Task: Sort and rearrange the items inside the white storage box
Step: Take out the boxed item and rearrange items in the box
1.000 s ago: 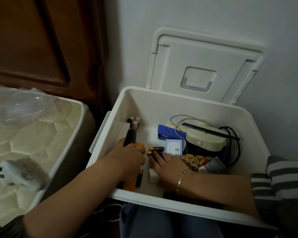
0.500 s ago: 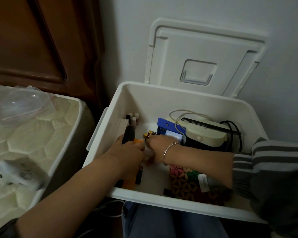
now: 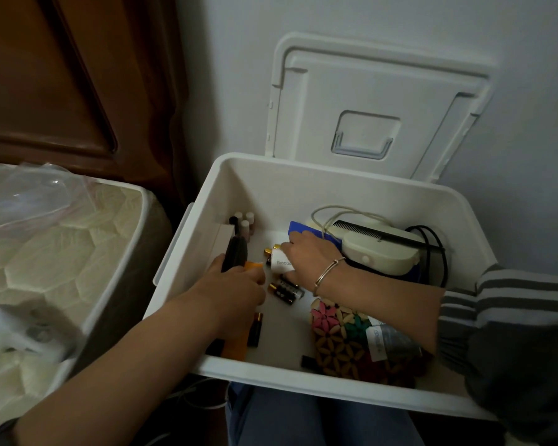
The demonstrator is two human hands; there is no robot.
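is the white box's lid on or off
Off: the lid stands propped against the wall behind the open white storage box.

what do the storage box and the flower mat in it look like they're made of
Storage box: likely matte white plastic, with smooth moulded walls and a rolled rim. Flower mat: seemingly wooden beads, some painted pink and green, strung into petal shapes; the wood is a guess.

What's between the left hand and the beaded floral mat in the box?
In the head view, loose black batteries lie on bare floor between left hand and multicoloured beaded floral mat.
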